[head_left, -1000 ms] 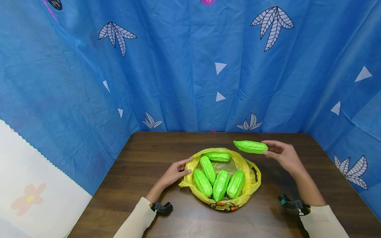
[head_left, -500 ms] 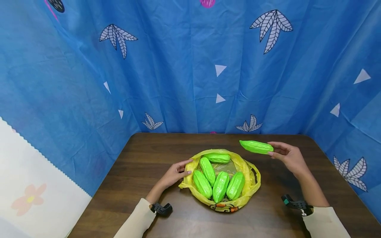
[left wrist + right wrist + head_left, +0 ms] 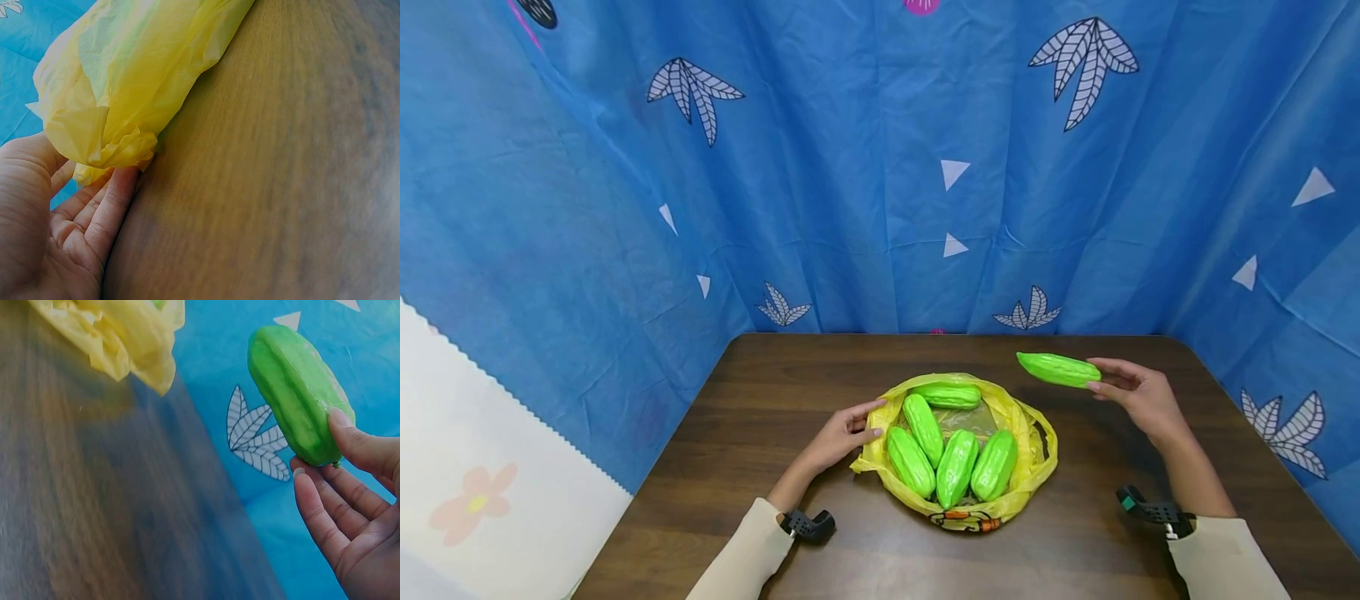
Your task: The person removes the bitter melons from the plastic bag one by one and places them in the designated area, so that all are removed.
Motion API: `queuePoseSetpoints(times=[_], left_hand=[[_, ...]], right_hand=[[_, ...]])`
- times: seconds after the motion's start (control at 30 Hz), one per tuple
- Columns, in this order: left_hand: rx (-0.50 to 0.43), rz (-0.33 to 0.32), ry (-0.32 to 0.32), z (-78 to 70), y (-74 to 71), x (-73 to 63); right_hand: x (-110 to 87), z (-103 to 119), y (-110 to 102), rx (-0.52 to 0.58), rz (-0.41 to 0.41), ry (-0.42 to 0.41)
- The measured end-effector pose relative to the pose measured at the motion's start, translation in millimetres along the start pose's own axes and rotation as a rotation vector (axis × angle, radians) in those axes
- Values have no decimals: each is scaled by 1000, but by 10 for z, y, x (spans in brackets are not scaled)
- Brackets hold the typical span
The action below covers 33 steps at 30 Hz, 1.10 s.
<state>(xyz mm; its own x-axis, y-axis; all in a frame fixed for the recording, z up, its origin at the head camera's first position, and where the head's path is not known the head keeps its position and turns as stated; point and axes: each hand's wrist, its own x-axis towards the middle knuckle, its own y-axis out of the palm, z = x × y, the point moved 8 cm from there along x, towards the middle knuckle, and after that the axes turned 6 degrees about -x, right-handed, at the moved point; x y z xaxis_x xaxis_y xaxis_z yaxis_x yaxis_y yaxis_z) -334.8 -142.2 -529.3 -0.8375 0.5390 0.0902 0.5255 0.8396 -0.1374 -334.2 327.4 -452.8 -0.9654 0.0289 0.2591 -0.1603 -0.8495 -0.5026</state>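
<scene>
My right hand (image 3: 1138, 402) pinches the stem end of a bright green bitter melon (image 3: 1058, 369), thumb on one side and fingers on the other. In the right wrist view the bitter melon (image 3: 297, 394) tilts up and away from the fingertips, held in the air right of the bag. My left hand (image 3: 837, 437) holds the left edge of a yellow plastic bag (image 3: 1033, 479). Several more bitter melons (image 3: 957, 468) lie inside the open-mouthed bag. In the left wrist view the bag (image 3: 144, 81) bunches over the fingers and hides their tips.
A dark brown wooden table (image 3: 760, 375) bears the bag. Behind and to the right hangs a blue curtain (image 3: 880, 167) with leaf prints. White cloth (image 3: 497, 467) with an orange flower is at the left. Each wrist wears a black strap (image 3: 808, 526).
The right hand has moved rightward, away from the bag, carrying the bitter melon with it. The left hand and the bag have stayed in place.
</scene>
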Motion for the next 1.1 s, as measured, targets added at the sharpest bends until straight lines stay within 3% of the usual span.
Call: queuePoseSetpoints(times=[0.33, 0.63, 0.93, 1.1], left_hand=[[-5, -9, -7, -4, 5, 7], [22, -21, -25, -4, 5, 22], [11, -16, -12, -288, 83, -60], [8, -12, -14, -233, 69, -38]], right_hand=[[15, -176, -53, 71, -4, 14], [1, -341, -112, 44, -30, 84], [-30, -452, -139, 27, -19, 80], [-45, -501, -168, 39, -18, 73]])
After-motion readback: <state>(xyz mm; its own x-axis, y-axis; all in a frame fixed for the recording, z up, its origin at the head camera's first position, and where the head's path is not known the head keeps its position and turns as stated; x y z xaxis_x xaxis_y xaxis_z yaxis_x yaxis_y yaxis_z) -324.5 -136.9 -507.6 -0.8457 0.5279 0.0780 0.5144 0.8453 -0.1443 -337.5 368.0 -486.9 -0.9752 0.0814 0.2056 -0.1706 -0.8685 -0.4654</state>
